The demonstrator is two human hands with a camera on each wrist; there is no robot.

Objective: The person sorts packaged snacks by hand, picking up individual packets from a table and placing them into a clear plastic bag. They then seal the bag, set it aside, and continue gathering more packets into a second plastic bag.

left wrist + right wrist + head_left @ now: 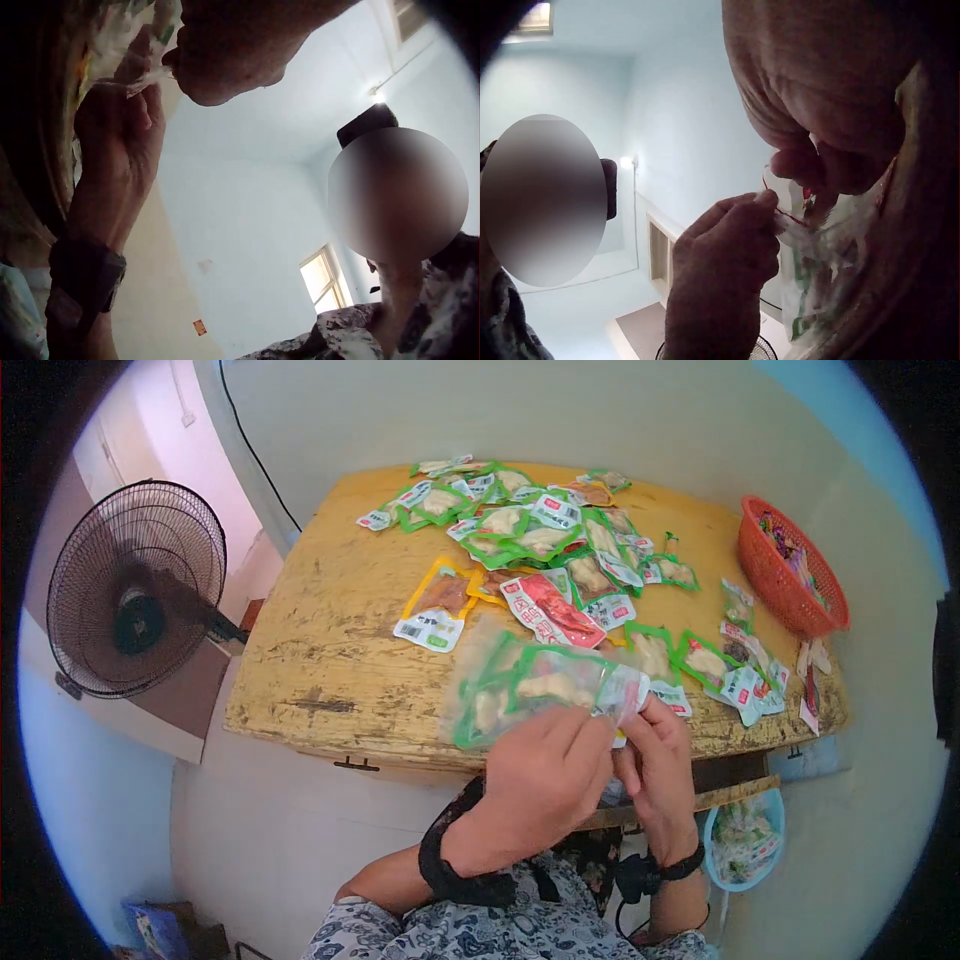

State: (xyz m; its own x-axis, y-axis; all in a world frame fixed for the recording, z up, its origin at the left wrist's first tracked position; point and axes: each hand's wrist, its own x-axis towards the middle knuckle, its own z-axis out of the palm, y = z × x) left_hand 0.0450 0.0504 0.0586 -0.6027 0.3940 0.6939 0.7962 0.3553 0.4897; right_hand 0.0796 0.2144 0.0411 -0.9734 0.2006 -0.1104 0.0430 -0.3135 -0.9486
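Note:
A clear plastic bag (475, 660) holding green-edged food packets hangs over the front edge of the wooden table. My left hand (545, 765) pinches the bag's top edge, its back turned to the head camera. Close beside it, my right hand (655, 760) grips the same end between thumb and fingers. In the right wrist view, a thin red line runs along the bag's edge between the left hand (724, 270) and the right hand (825, 105). The left wrist view shows the right hand (120, 135) below the left hand (232, 52), with crumpled clear plastic between them.
Several green-edged packets (540, 540) are heaped on the yellow table (310, 630). Nearby lie an orange-edged packet (440, 600) and a red packet (552, 610). A red basket (775, 590) stands at the right. Below hangs a blue basin (712, 840); a fan (140, 590) stands left.

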